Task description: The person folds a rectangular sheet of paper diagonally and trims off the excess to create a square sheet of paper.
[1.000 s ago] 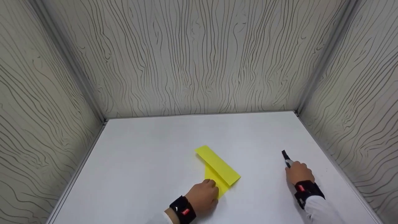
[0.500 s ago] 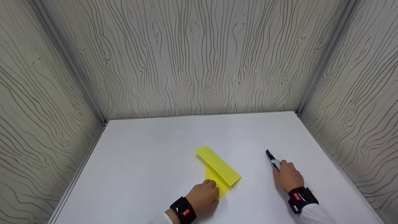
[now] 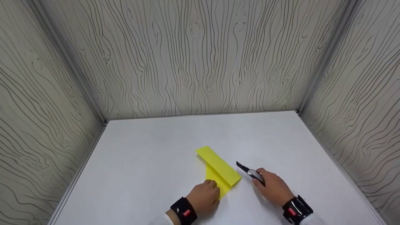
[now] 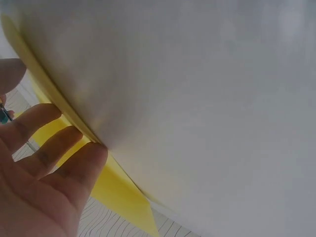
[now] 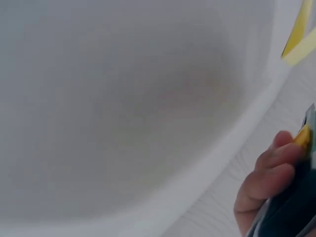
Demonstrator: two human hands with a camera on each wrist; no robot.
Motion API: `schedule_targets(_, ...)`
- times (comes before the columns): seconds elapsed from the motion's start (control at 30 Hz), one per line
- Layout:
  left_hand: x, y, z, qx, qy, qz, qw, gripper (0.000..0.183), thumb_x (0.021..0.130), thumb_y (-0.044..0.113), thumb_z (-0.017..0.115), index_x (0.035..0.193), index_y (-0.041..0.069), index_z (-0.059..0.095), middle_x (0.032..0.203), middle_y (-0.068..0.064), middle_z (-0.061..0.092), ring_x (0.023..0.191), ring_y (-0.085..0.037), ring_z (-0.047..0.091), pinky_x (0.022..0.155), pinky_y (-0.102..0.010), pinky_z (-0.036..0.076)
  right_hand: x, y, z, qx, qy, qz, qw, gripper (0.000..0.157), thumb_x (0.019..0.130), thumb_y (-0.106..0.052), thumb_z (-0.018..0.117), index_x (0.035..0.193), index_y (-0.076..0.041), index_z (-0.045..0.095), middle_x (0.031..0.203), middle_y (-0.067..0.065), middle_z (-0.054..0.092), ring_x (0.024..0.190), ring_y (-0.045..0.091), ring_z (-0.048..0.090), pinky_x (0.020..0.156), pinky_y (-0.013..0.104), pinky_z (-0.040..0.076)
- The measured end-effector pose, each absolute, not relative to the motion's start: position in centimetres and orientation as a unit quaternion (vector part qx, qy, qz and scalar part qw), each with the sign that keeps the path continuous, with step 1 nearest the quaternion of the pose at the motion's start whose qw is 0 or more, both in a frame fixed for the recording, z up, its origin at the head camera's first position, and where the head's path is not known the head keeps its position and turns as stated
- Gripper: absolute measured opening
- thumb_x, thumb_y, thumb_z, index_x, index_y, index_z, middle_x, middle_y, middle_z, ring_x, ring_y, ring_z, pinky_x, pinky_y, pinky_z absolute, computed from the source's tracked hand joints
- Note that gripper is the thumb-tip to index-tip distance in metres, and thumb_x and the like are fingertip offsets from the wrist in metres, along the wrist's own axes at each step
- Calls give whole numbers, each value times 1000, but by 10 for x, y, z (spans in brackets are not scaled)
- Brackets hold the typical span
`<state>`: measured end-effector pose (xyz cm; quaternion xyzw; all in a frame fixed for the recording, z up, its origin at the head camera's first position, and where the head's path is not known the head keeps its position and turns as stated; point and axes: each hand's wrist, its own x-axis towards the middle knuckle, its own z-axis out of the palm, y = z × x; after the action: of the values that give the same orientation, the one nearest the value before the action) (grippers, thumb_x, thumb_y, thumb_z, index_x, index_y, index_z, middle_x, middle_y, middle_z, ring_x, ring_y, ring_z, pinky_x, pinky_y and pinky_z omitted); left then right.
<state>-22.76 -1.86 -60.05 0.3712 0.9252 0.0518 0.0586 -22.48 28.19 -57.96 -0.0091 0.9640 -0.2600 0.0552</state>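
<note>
A folded sheet of yellow paper [image 3: 220, 167] lies on the white table, its upper strip turned over and lifted off the lower part. My left hand [image 3: 204, 197] rests on the lower corner, fingertips pressing it down. Seen from the left wrist, several fingers [image 4: 84, 163] reach the paper's edge [image 4: 74, 116], thumb apart from them. My right hand [image 3: 272, 187] grips a box cutter [image 3: 256, 175], its dark blade extended toward the paper's right corner, a gap between them. A yellow slider [image 5: 303, 137] shows on the cutter beside the curled fingers in the right wrist view.
The white tabletop [image 3: 150, 156] spreads around both hands. Wood-grain patterned panels [image 3: 200, 56] enclose it at the back and on both sides, with grey metal strips at the corners. Black bands circle both wrists.
My right hand has come left and slightly nearer with the box cutter, from the right side of the table to close beside the paper. The left hand and the paper have stayed put.
</note>
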Motion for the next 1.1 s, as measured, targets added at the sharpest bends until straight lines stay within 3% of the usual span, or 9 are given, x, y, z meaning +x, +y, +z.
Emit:
schedule_targets(0.2, -227, -19, -600, 367, 927, 50, 55, 14, 106, 34, 69, 102, 21, 72, 97, 7, 59, 93, -11, 54, 82, -28, 54, -207, 275, -581, -109, 963, -235, 71, 24, 102, -37, 75, 119, -20, 70, 83, -9, 56, 75, 10, 49, 68, 30, 39)
schedule_targets(0.37, -227, -19, -598, 367, 927, 55, 49, 14, 107, 33, 68, 102, 20, 73, 96, 7, 59, 89, -10, 52, 79, -27, 53, -199, 278, -585, -184, 951, -229, 101, 28, 102, -42, 73, 119, -20, 70, 88, -12, 58, 77, 5, 49, 69, 29, 39)
schedule_targets(0.47, -227, -19, -600, 369, 928, 49, 30, 13, 107, 30, 68, 102, 20, 74, 96, 6, 61, 86, -11, 52, 76, -27, 53, -197, 279, -589, -191, 947, -230, 119, 29, 102, -43, 74, 118, -19, 70, 90, -13, 59, 79, 5, 50, 71, 30, 39)
schedule_targets(0.67, -225, -16, -605, 375, 927, 15, -24, 10, 105, 24, 70, 100, 16, 74, 96, 3, 64, 85, -13, 56, 71, -27, 54, -198, 281, -595, -185, 955, -211, 93, 24, 102, -39, 74, 113, -20, 68, 86, -12, 55, 75, 5, 47, 68, 29, 37)
schedule_targets(0.8, -226, -14, -602, 365, 931, 17, -7, 13, 107, 26, 68, 111, 14, 70, 101, 1, 62, 88, -14, 54, 74, -27, 54, -198, 281, -594, -156, 965, -197, 75, 21, 102, -37, 74, 110, -20, 66, 80, -10, 52, 71, 7, 46, 65, 29, 36)
schedule_targets(0.93, -229, -12, -602, 349, 937, 1, -19, 33, 106, 32, 69, 131, 12, 61, 120, -3, 60, 104, -18, 55, 88, -30, 56, -199, 279, -594, -125, 972, -183, 73, 19, 101, -34, 75, 107, -20, 65, 76, -7, 51, 69, 11, 45, 64, 30, 36)
schedule_targets(1.03, -233, -10, -602, 340, 939, -22, -48, 58, 101, 37, 73, 149, 11, 53, 145, -7, 56, 128, -24, 56, 105, -39, 55, -202, 278, -594, -99, 976, -178, 80, 18, 101, -33, 76, 106, -19, 66, 75, -5, 52, 69, 14, 47, 64, 31, 36)
schedule_targets(1.1, -235, -8, -600, 340, 939, -31, -52, 78, 97, 39, 77, 161, 12, 43, 164, -9, 46, 148, -29, 50, 118, -47, 49, -203, 277, -593, -83, 977, -176, 87, 18, 100, -32, 77, 105, -19, 66, 75, -4, 52, 68, 15, 48, 63, 32, 36)
